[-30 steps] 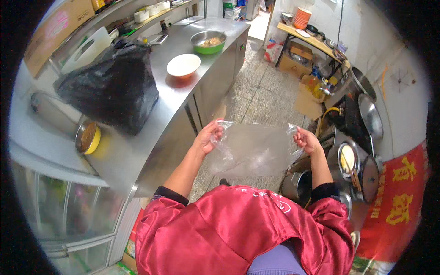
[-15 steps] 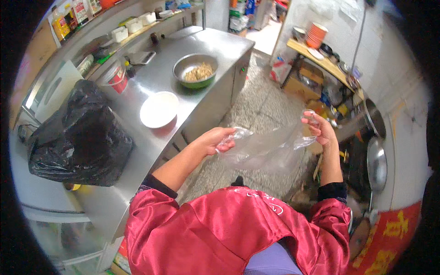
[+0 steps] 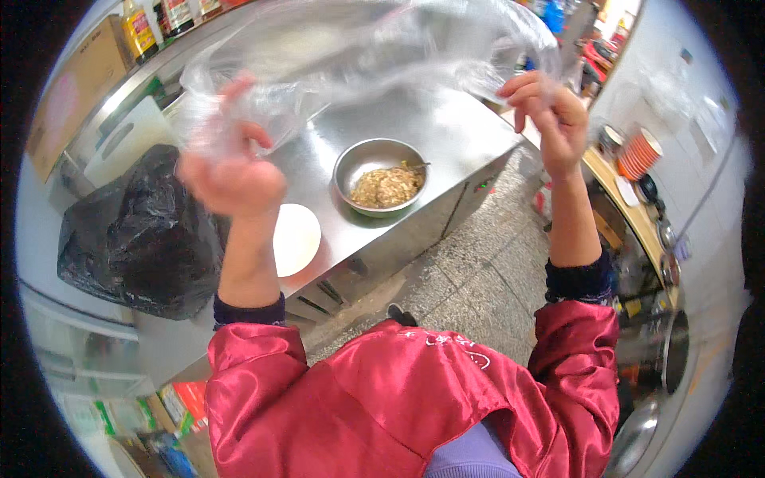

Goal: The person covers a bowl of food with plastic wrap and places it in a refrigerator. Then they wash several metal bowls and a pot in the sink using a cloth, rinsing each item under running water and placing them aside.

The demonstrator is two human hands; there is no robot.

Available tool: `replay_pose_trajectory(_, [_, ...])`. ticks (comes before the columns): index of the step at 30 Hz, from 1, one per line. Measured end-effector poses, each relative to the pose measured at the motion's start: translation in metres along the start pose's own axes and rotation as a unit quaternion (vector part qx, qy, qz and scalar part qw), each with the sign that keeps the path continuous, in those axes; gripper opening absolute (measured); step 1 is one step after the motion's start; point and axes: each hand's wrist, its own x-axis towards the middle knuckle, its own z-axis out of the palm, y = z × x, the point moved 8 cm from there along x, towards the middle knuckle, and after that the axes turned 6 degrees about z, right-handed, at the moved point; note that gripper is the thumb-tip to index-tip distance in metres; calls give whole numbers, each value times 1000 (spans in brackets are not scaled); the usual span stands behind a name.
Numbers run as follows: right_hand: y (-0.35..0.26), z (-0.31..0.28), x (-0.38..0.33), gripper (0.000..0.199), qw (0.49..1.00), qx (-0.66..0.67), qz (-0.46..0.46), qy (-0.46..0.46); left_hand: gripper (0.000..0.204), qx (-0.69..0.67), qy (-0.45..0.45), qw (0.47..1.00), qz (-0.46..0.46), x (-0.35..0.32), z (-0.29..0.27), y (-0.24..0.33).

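A thin clear plastic bag (image 3: 382, 56) is stretched and billowing between my raised hands, above the steel counter. My left hand (image 3: 231, 171), blurred, holds one side, and the film covers some of its fingers. Higher up on the right, my right hand (image 3: 554, 119) pinches the other side with bent fingers. Below the bag a metal bowl (image 3: 344, 171) of light brown minced food (image 3: 386, 187) stands on the counter, with a thin handle sticking out. Beside my left forearm a round white tub or lid (image 3: 297, 239) is partly hidden.
A bulky black plastic bag (image 3: 143, 239) sits at the left of the steel counter (image 3: 446, 131). Bottles (image 3: 139, 32) line a shelf at the back left. To the right, a wooden shelf (image 3: 629, 211) carries a stack of orange striped bowls (image 3: 640, 155). Tiled floor (image 3: 486, 271) runs between.
Both hands have risen, lifting the clear bag from over the floor to above the counter, where it billows out. The view has turned left toward the counter.
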Motion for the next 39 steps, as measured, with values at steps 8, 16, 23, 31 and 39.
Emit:
replay_pose_trajectory(8, [300, 87, 20, 20, 952, -67, 279, -111, 25, 206, -115, 813, -532, -194, -20, -179])
replay_pose_trajectory(16, [467, 169, -14, 48, 919, -57, 306, -242, 38, 381, -265, 750, -472, -322, -48, -292])
replay_pose_trajectory(23, [551, 222, -130, 57, 811, -42, 374, -447, 40, 391, -265, 632, -614, -426, -106, -270])
replay_pose_trajectory(31, [490, 152, -206, 51, 758, 136, 482, -419, 45, 482, -266, 587, -593, -398, -79, -115])
replay_pose_trajectory(39, [432, 139, -231, 37, 661, 243, 562, -435, 55, 381, -46, 651, -655, -449, -49, -30])
